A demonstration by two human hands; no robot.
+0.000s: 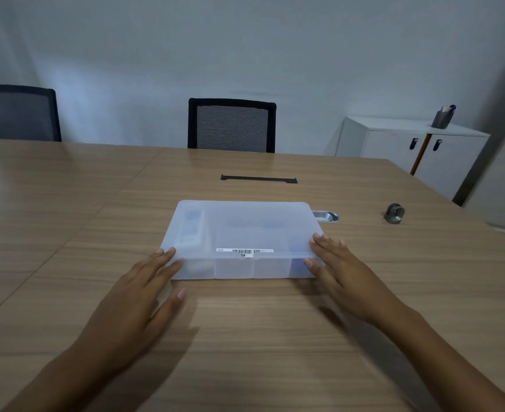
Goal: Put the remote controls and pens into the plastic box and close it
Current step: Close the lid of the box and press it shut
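A frosted plastic box [242, 233] lies on the wooden table with its lid down flat. Through the lid a white remote control [190, 228] shows faintly along the left side, and a blurred dark shape [257, 224] shows near the middle right. A barcode label [244, 251] sits at the lid's near edge. My left hand [144, 289] has its fingers spread, fingertips touching the box's near left corner. My right hand [339, 269] is also spread, fingertips on the near right corner. Neither hand holds anything.
A metal oval dish [325, 216] pokes out behind the box's right side. A small grey round object [394, 214] stands further right. A black cable slot [258, 179] crosses the table beyond the box. Two chairs [231, 124] stand behind; a white cabinet [408, 147] at right carries a pen cup [442, 118].
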